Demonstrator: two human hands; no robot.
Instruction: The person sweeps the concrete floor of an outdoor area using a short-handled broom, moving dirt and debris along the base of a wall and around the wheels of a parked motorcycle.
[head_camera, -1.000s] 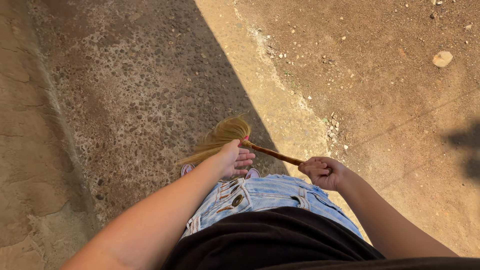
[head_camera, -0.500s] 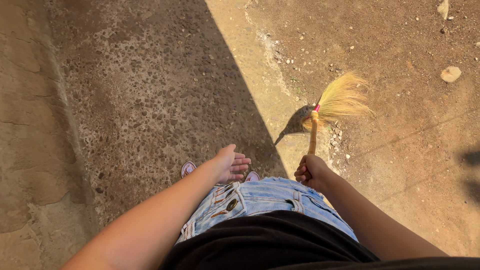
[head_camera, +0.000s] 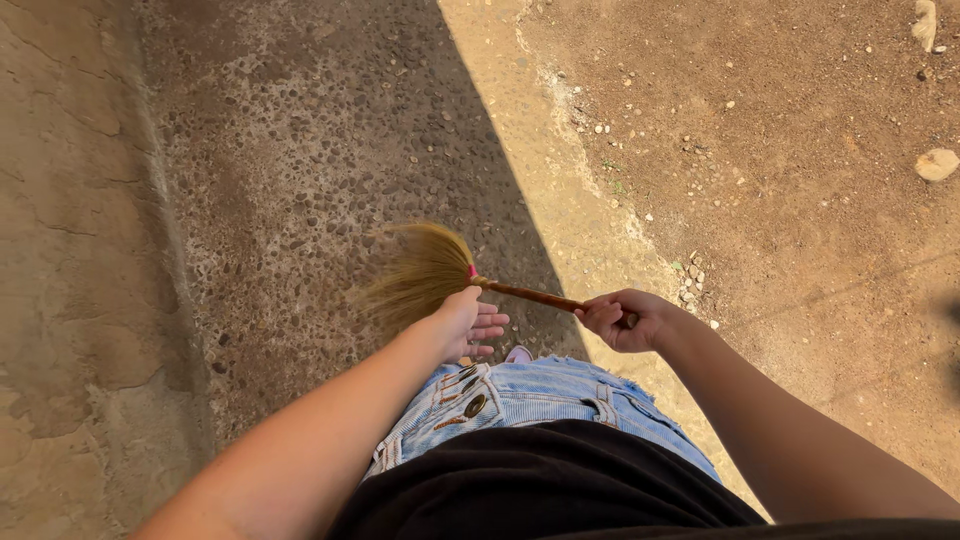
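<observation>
Currently right hand (head_camera: 622, 320) clamped on short straw-bristled wooden-handled broom (head_camera: 430, 272); left hand (head_camera: 465, 325) open beside it. Low, light strokes advisable.

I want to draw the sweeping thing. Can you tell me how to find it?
Start at the pebbly concrete strip lying in shadow. Near its lower end, in front of the person's denim shorts, the broom lies across. Its thin brown stick is gripped by the right hand, and it alone has a fan of straw-yellow bristles, beside the open left hand.
</observation>
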